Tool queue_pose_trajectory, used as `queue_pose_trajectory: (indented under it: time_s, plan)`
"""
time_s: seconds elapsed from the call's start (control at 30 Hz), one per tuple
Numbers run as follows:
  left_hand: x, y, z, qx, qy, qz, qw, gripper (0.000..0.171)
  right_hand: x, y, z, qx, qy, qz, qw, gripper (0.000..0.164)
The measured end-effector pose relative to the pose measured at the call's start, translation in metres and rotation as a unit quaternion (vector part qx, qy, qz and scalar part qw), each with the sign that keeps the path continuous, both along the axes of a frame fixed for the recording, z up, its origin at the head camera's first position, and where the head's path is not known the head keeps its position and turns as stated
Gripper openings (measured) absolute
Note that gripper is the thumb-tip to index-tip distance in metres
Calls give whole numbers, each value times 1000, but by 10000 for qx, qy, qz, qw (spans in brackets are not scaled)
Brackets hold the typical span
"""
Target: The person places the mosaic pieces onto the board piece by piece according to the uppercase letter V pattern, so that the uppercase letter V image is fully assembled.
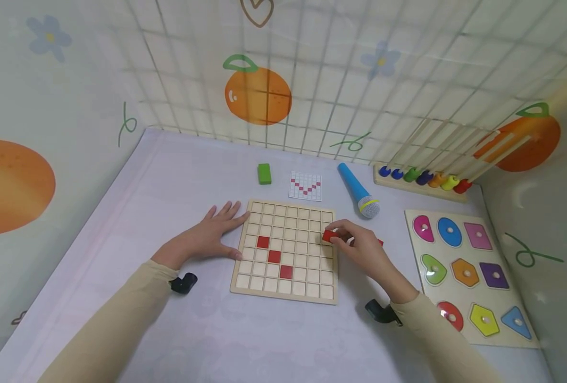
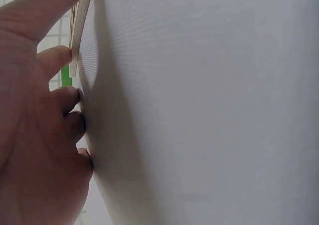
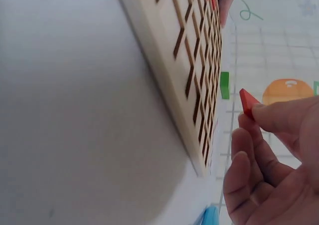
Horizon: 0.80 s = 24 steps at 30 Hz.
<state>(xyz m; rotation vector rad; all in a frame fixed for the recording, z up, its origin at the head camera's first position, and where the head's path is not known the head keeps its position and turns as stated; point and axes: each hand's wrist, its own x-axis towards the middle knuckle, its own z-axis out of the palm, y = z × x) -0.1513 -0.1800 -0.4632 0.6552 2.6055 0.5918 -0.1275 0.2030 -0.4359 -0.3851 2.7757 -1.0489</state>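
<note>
A wooden grid board (image 1: 288, 232) lies on the table, with three red square tiles (image 1: 274, 257) set in its cells on a diagonal. Spread beside the board's left edge, my left hand (image 1: 211, 232) touches that edge with thumb and index finger; its other fingertips rest on the tabletop in the left wrist view. Between thumb and fingers, my right hand (image 1: 360, 244) pinches another red tile (image 3: 247, 103) over the board's right side. A bit of red (image 1: 381, 243) shows beyond the right hand, mostly hidden. Behind the board lies a pattern card (image 1: 305, 186) with red squares in a V.
A green block (image 1: 264, 174) sits left of the card, a blue toy microphone (image 1: 352, 183) right of it. At the back right stands a bead rack (image 1: 419, 183) with upright rods. A shape puzzle board (image 1: 443, 266) lies at the right. Printed curtains border the table.
</note>
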Motion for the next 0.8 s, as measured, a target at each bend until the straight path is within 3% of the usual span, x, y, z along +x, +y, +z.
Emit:
queue_pose_trajectory:
  time_s: [0.8]
  plan:
    - [-2,-1,-1,69,-44,-3,10000,112,-12,-56,2,-304,12,439,9986,23]
